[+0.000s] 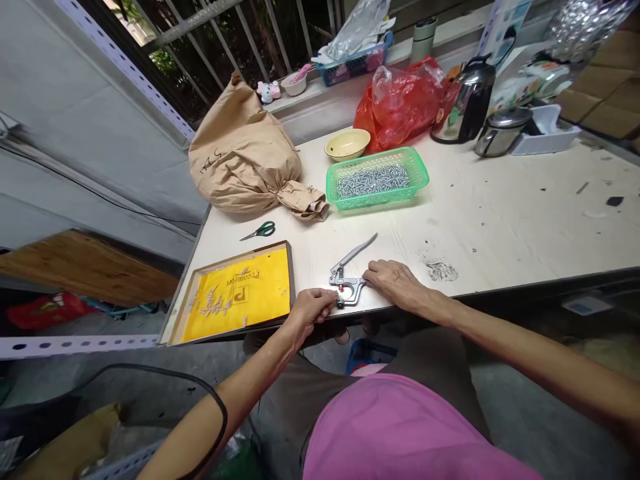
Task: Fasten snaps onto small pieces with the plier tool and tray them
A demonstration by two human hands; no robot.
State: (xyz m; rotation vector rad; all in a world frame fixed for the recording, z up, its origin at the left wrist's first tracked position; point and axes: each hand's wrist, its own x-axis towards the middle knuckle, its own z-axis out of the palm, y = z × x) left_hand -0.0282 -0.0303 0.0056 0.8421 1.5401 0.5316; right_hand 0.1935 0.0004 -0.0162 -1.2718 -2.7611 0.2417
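Silver hand-press snap pliers (pixel 355 283) lie near the table's front edge, their long lever raised toward the back right. A spring and a small red part sit above the jaw opening. My left hand (pixel 313 307) is closed in a pinch at the lower jaw; what is between the fingertips is too small to make out. On the opposite side, my right hand (pixel 395 281) rests on the table, its fingers bent against the right end of the pliers' frame. Left of my left hand is a shallow tray (pixel 289 277) lined with yellow printed material, with small silver pieces scattered on it.
A green basket (pixel 377 200) of small metal pieces stands behind the pliers, beside a cream bowl (pixel 347 145). Scissors (pixel 263 231) lie near a tied brown sack (pixel 245 153). A red bag (pixel 400 103), a kettle (pixel 470 100) and a metal pot (pixel 503 130) stand farther back.
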